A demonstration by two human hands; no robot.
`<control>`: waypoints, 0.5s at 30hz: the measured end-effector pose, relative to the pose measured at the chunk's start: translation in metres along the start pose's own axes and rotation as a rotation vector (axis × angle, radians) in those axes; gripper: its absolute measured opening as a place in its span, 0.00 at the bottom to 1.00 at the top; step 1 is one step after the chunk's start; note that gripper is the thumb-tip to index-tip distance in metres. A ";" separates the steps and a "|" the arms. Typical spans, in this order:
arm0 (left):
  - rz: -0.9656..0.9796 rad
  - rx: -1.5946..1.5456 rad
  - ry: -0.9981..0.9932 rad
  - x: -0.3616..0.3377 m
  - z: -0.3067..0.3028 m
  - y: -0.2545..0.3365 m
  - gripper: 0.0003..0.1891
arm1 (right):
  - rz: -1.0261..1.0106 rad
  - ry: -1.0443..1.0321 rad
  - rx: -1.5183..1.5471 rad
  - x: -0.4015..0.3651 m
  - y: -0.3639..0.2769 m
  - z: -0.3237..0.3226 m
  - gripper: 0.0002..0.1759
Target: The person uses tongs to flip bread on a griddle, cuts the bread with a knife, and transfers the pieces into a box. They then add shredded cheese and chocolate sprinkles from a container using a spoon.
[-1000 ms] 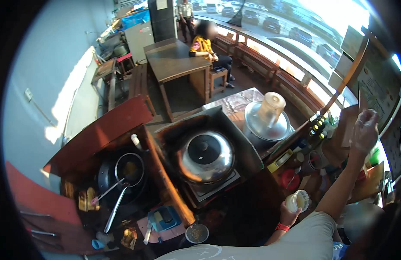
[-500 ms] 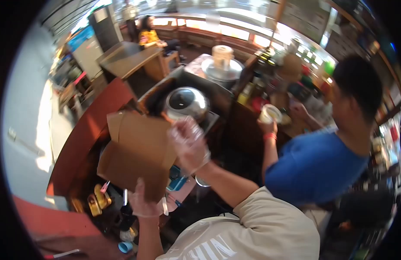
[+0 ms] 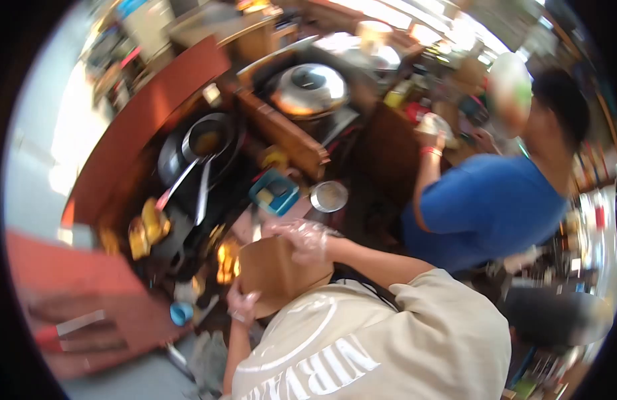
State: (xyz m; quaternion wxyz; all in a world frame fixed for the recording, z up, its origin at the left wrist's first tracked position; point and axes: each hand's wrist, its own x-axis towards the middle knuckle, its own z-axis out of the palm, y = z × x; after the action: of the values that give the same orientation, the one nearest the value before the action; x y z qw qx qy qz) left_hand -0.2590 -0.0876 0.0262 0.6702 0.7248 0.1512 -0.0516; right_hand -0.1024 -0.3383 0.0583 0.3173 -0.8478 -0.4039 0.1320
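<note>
A brown cardboard box (image 3: 265,273) is held close against the front of my beige shirt. My left hand (image 3: 243,303), in a clear plastic glove, grips its lower left side. My right hand (image 3: 305,240), gloved the same way, holds its upper right edge, fingers bent over it. Just beyond the box are a blue container (image 3: 274,192) and a round metal bowl (image 3: 329,197). A dark wok (image 3: 172,157) with a strainer or ladle (image 3: 207,139) in it sits farther left. The view is somewhat blurred.
A person in a blue shirt (image 3: 488,207) stands at the right, holding a small container (image 3: 434,125). A domed metal lid (image 3: 310,90) covers a pan behind a wooden partition (image 3: 282,130). A red panel (image 3: 148,113) curves along the left, and a blue cup (image 3: 181,313) lies lower left.
The box has come down and closer to my body, with both hands on it. The view has tilted downward, bringing the wok and strainer into sight.
</note>
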 end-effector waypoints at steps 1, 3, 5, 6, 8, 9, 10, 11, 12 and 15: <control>-0.007 -0.047 -0.006 -0.003 0.002 -0.024 0.28 | 0.095 -0.096 0.096 0.007 0.005 0.014 0.36; -0.036 -0.141 0.003 -0.010 0.005 -0.030 0.28 | 0.038 -0.072 0.119 0.024 0.007 0.032 0.21; -0.031 -0.230 -0.029 -0.018 0.003 -0.026 0.29 | -0.008 -0.036 -0.124 0.027 0.023 0.059 0.16; 0.002 -0.267 -0.073 -0.025 -0.003 -0.033 0.30 | -0.178 -0.017 -0.189 0.026 0.041 0.070 0.14; -0.208 -0.440 -0.149 -0.031 -0.036 -0.089 0.28 | 0.129 -0.137 -0.133 0.032 0.039 0.066 0.14; -0.119 -0.185 0.027 -0.031 -0.054 -0.131 0.24 | 0.074 -0.044 -0.153 0.025 0.058 0.077 0.14; -0.026 0.352 0.312 -0.035 -0.069 -0.149 0.20 | 0.226 -0.130 -0.142 0.028 0.053 0.069 0.16; -0.163 0.687 0.448 -0.039 -0.086 -0.145 0.21 | 0.306 -0.131 -0.138 0.027 0.048 0.061 0.16; -0.130 0.875 0.540 -0.041 -0.111 -0.182 0.25 | 0.398 -0.127 -0.136 0.025 0.045 0.056 0.17; -0.119 1.159 0.497 -0.035 -0.150 -0.191 0.33 | 0.525 -0.221 -0.164 0.020 0.054 0.035 0.18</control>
State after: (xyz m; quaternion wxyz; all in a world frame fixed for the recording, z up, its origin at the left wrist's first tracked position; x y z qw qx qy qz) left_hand -0.3665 0.0655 -0.1323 0.1099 0.9507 0.2897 0.0076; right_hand -0.0743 -0.3330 -0.0028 0.1569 -0.9265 -0.2124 0.2681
